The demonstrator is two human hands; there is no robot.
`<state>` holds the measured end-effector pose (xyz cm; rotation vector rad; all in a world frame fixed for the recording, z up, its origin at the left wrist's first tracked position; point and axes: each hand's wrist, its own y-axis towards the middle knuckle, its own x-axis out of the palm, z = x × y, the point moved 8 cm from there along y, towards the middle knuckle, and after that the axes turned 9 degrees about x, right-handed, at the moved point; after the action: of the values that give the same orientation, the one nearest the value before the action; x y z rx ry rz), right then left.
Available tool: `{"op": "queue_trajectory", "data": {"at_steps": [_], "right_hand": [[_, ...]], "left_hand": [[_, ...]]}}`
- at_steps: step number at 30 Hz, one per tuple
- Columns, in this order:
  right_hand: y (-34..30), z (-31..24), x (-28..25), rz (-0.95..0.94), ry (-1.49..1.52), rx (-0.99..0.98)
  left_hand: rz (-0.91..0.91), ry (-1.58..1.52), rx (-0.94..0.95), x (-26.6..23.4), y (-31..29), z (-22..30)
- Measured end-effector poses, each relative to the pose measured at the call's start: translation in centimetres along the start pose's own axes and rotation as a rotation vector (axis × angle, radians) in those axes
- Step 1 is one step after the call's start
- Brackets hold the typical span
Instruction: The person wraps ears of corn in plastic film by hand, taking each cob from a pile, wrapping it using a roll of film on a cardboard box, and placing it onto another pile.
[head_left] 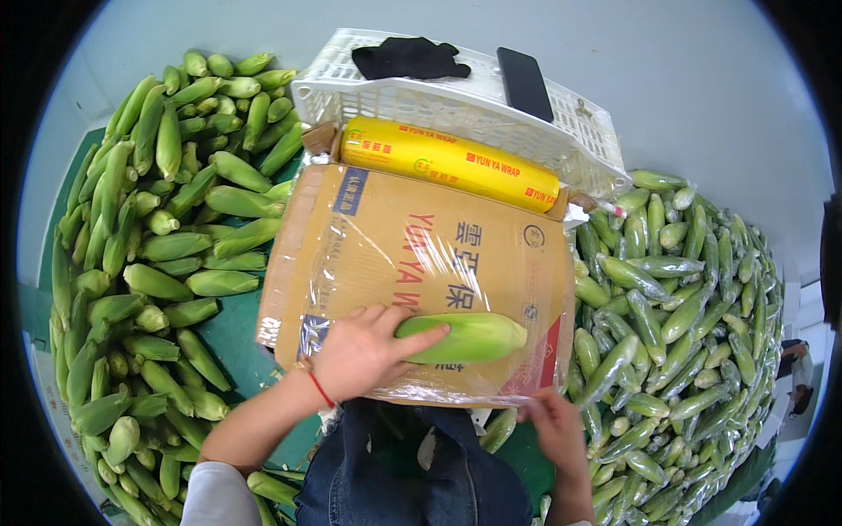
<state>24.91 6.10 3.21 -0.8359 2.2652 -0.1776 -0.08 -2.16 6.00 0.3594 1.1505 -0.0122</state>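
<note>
A green ear of corn in its husk [469, 339] lies sideways on a brown cardboard box [368, 237] in front of me. My left hand [364, 351] grips the ear's left end, one digit laid across the husk. Clear plastic wrap [491, 393] stretches over the box top and the box's near edge, wrinkled and shiny. At the near right corner, my right hand [554, 425] is closed on the edge of this wrap. Behind the box lies a yellow printed roll of wrap [447, 165], a brown core end showing on each side.
Unwrapped ears of corn [158, 298] are heaped on the left. Film-wrapped ears [675, 324] pile up on the right. Beyond the roll stands a white plastic crate [403, 95], bearing a black cloth [408, 59] and a dark phone [524, 83]. Green surface [232, 337] shows between the heaps.
</note>
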Motion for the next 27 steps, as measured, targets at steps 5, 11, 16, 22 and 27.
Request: {"op": "queue_trajectory", "data": {"at_steps": [5,11,16,22,27], "right_hand": [[5.0,-5.7,1.7,0.121,0.046,-0.452],[9.7,-7.5,4.5,0.389,-0.435,-0.672],[10.6,-8.0,5.1,0.406,-0.475,-0.748],[13.1,-9.5,3.9,0.435,-0.397,-0.793],[11.7,-8.3,6.1,-0.003,-0.56,-0.335]], "left_hand": [[-0.131,-0.138,-0.051,1.7,1.1,-2.7],[0.306,0.06,-0.498,1.4,-6.7,-1.4],[0.484,-0.256,-0.5,-3.7,-6.5,-10.0],[-0.211,0.128,-0.129,4.6,7.8,-10.8],[-0.188,-0.245,-0.229,3.5,0.3,-2.9]]}}
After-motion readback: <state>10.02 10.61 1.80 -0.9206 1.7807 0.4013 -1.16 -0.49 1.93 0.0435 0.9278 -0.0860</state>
